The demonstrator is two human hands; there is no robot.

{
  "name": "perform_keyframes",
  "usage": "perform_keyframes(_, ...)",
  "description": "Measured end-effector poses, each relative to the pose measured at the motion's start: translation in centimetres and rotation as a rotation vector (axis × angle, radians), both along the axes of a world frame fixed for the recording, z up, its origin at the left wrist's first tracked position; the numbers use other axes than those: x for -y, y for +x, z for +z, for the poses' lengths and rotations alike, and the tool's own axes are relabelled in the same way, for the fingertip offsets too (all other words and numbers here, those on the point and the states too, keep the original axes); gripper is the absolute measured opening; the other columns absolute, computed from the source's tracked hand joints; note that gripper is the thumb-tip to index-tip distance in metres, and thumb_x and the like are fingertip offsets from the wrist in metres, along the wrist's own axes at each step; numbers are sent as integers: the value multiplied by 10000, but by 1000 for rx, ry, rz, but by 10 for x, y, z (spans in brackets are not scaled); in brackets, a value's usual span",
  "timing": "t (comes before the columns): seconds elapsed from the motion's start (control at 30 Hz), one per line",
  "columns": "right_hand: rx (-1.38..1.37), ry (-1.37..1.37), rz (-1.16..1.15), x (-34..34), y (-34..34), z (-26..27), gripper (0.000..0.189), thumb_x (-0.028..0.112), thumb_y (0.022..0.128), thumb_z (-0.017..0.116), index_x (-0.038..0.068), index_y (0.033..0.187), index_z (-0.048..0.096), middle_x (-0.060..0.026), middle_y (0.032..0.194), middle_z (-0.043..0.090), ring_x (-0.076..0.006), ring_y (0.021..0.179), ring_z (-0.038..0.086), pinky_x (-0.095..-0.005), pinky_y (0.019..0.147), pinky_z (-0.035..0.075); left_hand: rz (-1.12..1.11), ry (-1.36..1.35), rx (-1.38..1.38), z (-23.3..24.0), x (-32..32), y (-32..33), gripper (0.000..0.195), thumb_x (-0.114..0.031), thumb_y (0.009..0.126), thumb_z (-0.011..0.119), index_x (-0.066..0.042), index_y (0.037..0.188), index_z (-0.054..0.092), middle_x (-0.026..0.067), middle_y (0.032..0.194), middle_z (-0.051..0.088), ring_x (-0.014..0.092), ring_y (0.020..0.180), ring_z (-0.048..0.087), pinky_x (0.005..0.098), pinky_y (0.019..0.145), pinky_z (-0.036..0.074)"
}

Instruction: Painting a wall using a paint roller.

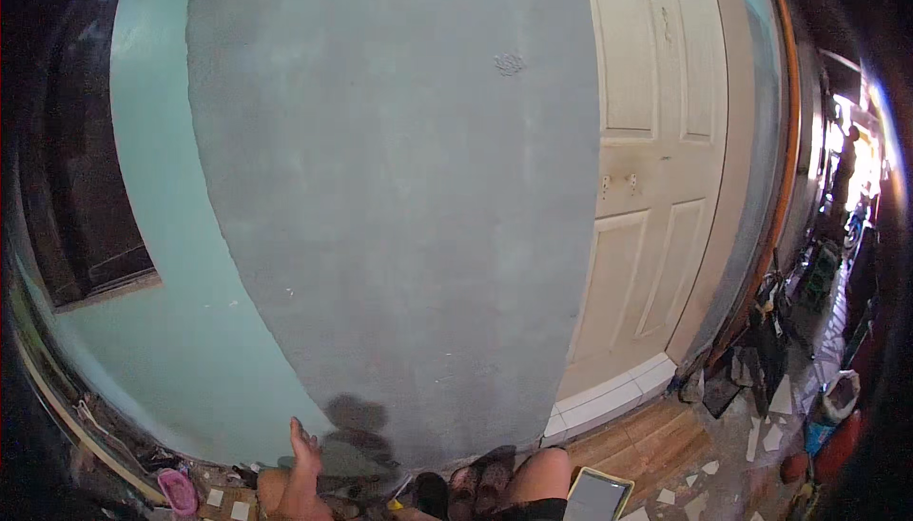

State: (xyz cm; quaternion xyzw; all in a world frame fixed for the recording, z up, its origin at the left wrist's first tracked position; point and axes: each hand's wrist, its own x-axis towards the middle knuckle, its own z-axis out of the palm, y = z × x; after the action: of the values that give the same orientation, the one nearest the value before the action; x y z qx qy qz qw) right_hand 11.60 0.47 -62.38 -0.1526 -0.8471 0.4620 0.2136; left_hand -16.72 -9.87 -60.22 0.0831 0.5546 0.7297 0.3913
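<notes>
My left hand (pixel 307 452) is raised at the bottom, left of centre, before the lower wall. Its fingers are apart and it appears to hold nothing. A small patch of skin at the bottom edge may be part of my right hand (pixel 415 515), but its fingers are hidden. Close to that patch is a small yellow-ended tool (pixel 396 503), too small to identify. The wall ahead carries a large grey coat (pixel 421 186) beside light green paint (pixel 192 335). My bent knee (pixel 546 475) shows at the bottom, with dark footwear (pixel 431 494) near the wall base.
A cream panel door (pixel 660 164) stands right of the grey area, above a white tiled step (pixel 613 396). A flat grey panel with a pale frame (pixel 599 496) lies by my knee. Broken tile pieces (pixel 699 503) litter the right floor. A pink plastic container (pixel 178 492) sits lower left.
</notes>
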Motion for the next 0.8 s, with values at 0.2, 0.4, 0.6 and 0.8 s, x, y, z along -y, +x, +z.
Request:
perform_keyframes(0.2,92,-205,-60,62,34,-31,305,312,1056,566,11,1085,599,-154,900,695,-347,769,700,-447,658,540,-73,-35,-96,-20,10,14,1044,-819,887,513,-244,1682,156,22,1747,116,368,1551,216,596,1059,295)
perform_keyframes(0.4,195,-438,-128,145,75,-59,309,311,1054,570,7,1104,597,-168,915,699,-365,791,708,-460,672,544,-129,-111,-150,-35,3,-6,1046,-799,890,546,-199,1675,204,69,1717,198,318,1435,364,523,1055,335)
perform_keyframes(0.6,265,-563,-208,173,94,-54,315,310,1052,575,3,1123,596,-182,929,704,-384,813,715,-472,686,547,-189,-131,-63,-24,12,4,1043,-791,895,555,-180,1672,222,55,1694,246,297,1347,429,493,995,395)
perform_keyframes(0.8,106,-392,-524,201,140,-32,527,410,1049,558,118,1475,449,-317,1075,688,-501,946,697,-563,783,552,-102,-54,-35,-36,5,18,1073,-798,890,559,-184,1682,176,54,1719,200,326,1456,355,503,1063,370)
